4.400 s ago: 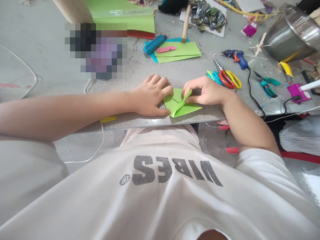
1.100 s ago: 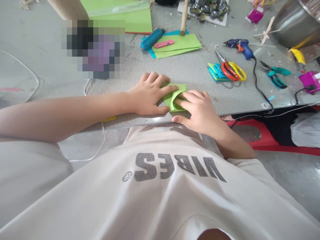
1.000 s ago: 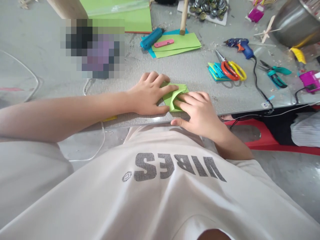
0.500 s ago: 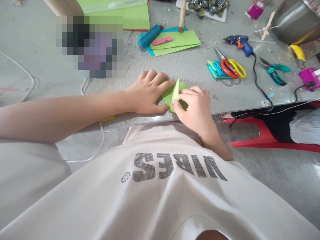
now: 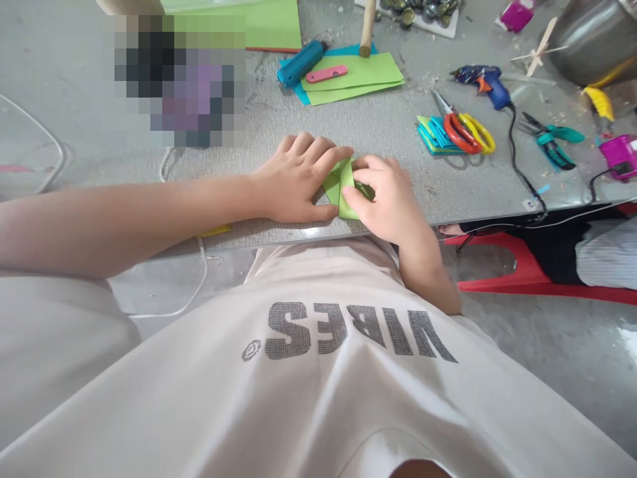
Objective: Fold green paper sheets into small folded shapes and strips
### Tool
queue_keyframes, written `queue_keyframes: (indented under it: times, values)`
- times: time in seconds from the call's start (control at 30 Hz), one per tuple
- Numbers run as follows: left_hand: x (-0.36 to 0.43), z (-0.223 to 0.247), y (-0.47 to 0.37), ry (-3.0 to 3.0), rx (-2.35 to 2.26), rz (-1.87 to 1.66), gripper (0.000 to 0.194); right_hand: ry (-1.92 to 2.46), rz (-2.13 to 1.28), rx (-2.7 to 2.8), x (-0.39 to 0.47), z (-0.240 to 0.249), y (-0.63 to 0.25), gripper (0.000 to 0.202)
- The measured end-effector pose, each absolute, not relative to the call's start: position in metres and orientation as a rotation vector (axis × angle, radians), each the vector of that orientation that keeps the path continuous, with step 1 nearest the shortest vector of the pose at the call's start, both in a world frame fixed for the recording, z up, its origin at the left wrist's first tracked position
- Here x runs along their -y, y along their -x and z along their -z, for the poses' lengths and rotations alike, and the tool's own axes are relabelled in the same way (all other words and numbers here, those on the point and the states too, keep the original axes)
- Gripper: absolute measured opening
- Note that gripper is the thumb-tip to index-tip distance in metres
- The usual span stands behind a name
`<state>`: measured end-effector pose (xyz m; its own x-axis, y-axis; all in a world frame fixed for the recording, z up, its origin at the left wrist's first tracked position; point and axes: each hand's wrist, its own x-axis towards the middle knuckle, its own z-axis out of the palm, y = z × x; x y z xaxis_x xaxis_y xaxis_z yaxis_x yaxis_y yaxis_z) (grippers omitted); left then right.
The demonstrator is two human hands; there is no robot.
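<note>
A small piece of light green paper lies partly folded near the table's front edge, between my two hands. My left hand rests flat with its fingers spread, its index finger and thumb tip at the paper's left part. From the right, my right hand curls its thumb and fingers around the raised flap and holds it. My palm and fingers hide the paper's right side. Farther right, red-and-yellow-handled scissors lie on a stack of folded blue and green papers.
Beyond my hands are green sheets, a blue cutter and a pink cutter. A glue gun, pliers and a metal pot stand to the right. A red stool is beside the table.
The paper flap that stood up narrow has tipped left and now lies flatter, showing a wider face. My right hand has shifted slightly with it; my left hand stays in place.
</note>
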<state>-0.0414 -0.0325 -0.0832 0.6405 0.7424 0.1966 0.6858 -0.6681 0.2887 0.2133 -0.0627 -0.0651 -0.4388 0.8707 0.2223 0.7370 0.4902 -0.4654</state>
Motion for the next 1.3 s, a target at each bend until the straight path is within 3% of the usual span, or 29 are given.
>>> queue_keyframes:
  times: [0.2,0.53,0.77,0.93,1.17,1.3]
  values:
    - [0.030,0.088,0.043,-2.701,-1.162,-0.467,0.098,1.333,-0.358,2.357,0.065,0.067,-0.217,0.032]
    - [0.029,0.091,0.042,-2.729,-1.151,-0.478,0.093,1.243,-0.342,2.381,0.069,0.068,-0.226,0.091]
    - [0.027,0.092,0.042,-2.727,-1.140,-0.484,0.092,1.259,-0.285,2.285,0.065,0.084,-0.231,0.097]
    - [0.029,0.089,0.043,-2.713,-1.139,-0.468,0.093,1.275,-0.228,2.325,0.067,0.083,-0.230,0.112]
    - [0.031,0.088,0.042,-2.701,-1.138,-0.523,0.092,1.332,-0.240,2.356,0.073,0.076,-0.225,0.113]
    - [0.034,0.087,0.041,-2.693,-1.152,-0.538,0.083,1.314,-0.275,2.353,0.073,0.076,-0.225,0.110]
